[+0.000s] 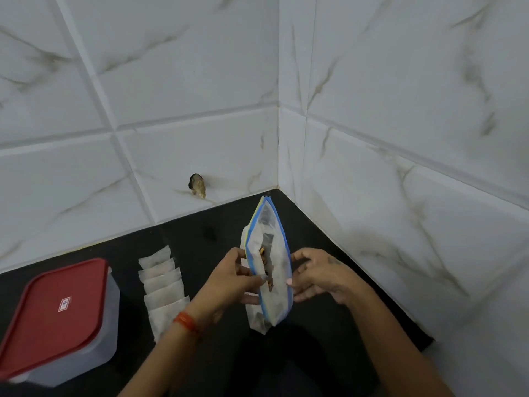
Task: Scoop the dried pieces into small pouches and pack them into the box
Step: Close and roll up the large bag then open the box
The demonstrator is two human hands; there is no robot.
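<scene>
We hold the zip bag (270, 262) upright over the black counter (206, 233), near the far-right tiled corner; left hand (229, 277) pinches its left lip, right hand (315, 272) its right. Contents dim: a few dark-yellow dried pieces (262, 253). Pouches (161, 285), papery, overlap in a row left; the red-lidded box (61, 319) is cut off at the left edge

Both hands, left (229, 277) and right (317, 275), face each other, fingertips pinching inward.
</scene>
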